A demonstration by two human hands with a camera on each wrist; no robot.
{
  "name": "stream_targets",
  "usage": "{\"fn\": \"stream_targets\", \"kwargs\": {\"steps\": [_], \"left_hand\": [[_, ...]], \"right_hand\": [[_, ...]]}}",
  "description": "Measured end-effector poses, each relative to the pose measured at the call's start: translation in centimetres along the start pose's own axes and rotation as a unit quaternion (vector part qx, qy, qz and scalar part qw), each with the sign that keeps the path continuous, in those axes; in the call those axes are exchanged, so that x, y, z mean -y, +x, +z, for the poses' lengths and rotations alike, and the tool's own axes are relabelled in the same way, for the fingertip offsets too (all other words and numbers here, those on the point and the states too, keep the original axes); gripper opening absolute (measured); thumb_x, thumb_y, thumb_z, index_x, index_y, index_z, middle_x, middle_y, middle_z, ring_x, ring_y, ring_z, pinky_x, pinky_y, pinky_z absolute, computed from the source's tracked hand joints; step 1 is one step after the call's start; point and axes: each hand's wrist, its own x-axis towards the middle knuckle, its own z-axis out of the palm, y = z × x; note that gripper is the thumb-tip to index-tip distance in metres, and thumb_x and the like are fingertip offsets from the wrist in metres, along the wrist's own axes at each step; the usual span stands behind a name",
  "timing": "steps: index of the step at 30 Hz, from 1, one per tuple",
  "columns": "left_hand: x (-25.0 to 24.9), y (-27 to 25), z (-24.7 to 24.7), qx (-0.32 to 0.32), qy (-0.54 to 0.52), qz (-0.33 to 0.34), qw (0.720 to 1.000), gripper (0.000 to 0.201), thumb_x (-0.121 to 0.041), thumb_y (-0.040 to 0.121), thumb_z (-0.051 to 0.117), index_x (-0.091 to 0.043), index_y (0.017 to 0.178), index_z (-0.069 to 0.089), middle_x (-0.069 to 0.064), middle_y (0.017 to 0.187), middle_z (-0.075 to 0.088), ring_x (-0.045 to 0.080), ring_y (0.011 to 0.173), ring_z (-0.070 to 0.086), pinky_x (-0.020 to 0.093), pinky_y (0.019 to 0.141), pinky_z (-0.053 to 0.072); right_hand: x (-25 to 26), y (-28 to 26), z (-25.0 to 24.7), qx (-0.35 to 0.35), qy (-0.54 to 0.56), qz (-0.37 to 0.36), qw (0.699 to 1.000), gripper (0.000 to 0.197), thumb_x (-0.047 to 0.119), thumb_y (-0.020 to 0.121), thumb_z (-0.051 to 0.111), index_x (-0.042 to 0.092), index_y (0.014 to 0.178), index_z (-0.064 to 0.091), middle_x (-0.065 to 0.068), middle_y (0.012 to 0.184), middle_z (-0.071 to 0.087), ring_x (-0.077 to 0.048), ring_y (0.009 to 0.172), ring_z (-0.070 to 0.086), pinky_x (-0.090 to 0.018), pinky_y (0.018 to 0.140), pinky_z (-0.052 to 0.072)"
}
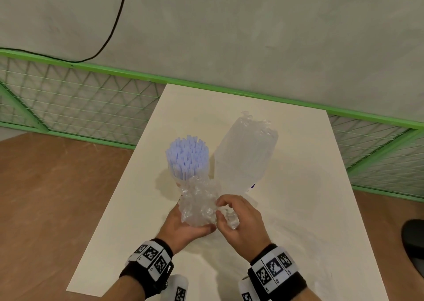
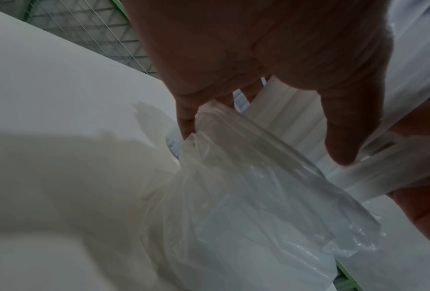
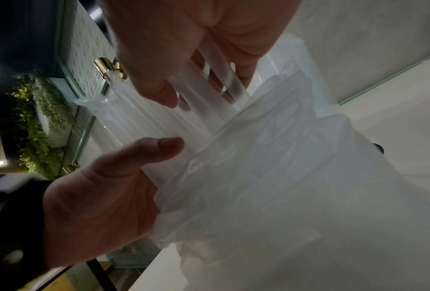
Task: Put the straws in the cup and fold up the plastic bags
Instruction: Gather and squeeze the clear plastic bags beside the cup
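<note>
- The empty bag [image 1: 199, 203] hangs crumpled between both hands, above the table's [image 1: 298, 209] near middle.
- Left hand [image 1: 183, 228] cradles it from below, fingers curled round the plastic; right hand [image 1: 241, 220] pinches its right edge.
- Just beyond stand the straws [image 1: 187, 157] in their cup, and a second, full bag [image 1: 246, 153] beside them.
- Open tabletop lies nearer the person and to the right; I'd fold there.

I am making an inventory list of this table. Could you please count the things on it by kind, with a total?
Cup with blue straws: 1
Empty bag, crumpled, held by left hand and right hand: 1
Full bag of white straws, lying on the table: 1
Total: 3, counting the straws as bundles; single straws are too many to count.
</note>
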Motion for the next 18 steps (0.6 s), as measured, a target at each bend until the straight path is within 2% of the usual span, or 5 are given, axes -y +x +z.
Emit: {"fn": "stream_targets", "kwargs": {"steps": [3,6,10,14,18], "left_hand": [[-0.2,-0.1,0.0,0.0,-0.005,0.001,1.0,0.061,-0.013,0.066,0.09,-0.021,0.12,0.061,0.0,0.109,0.074,0.013,0.102,0.07,0.032,0.09,0.054],[-0.4,-0.2,0.1,0.005,-0.004,0.01,1.0,0.058,-0.011,0.067,0.089,-0.019,0.118,0.062,0.001,0.108,0.074,0.014,0.102,0.07,0.034,0.092,0.054],[-0.5,-0.3,0.1,0.008,-0.001,0.013,1.0,0.06,-0.014,0.064,0.09,-0.02,0.117,0.063,0.0,0.108,0.073,0.014,0.103,0.07,0.036,0.093,0.054],[-0.3,-0.3,-0.2,0.007,-0.007,0.01,1.0,0.062,-0.017,0.061,0.089,-0.019,0.117,0.063,0.002,0.108,0.074,0.016,0.103,0.07,0.041,0.095,0.054],[-0.4,-0.3,-0.2,0.013,-0.023,0.01,1.0,0.066,-0.02,0.059,0.089,-0.016,0.12,0.062,0.004,0.11,0.073,0.018,0.104,0.07,0.041,0.095,0.053]], "right_hand": [[0.1,0.1,-0.1,0.005,-0.001,-0.003,1.0,0.027,0.018,0.083,0.064,0.025,0.109,0.059,0.015,0.099,0.061,-0.002,0.094,0.057,-0.009,0.085,0.04],[0.1,0.4,-0.1,0.008,0.0,-0.031,0.999,0.02,0.012,0.083,0.064,0.017,0.102,0.066,0.008,0.098,0.061,-0.008,0.091,0.058,-0.019,0.082,0.046],[0.4,0.2,-0.3,0.017,0.026,-0.023,0.999,0.021,0.009,0.077,0.061,0.014,0.097,0.064,0.008,0.1,0.062,-0.011,0.095,0.06,-0.026,0.083,0.049],[0.5,-0.3,-0.5,0.034,0.043,0.023,0.998,0.029,0.012,0.073,0.063,0.02,0.101,0.06,0.015,0.098,0.062,-0.007,0.096,0.061,-0.024,0.084,0.049],[0.6,-0.8,-0.3,0.035,0.03,0.021,0.999,0.035,0.012,0.07,0.072,0.02,0.103,0.06,0.015,0.094,0.061,-0.005,0.092,0.059,-0.017,0.081,0.045]]}}
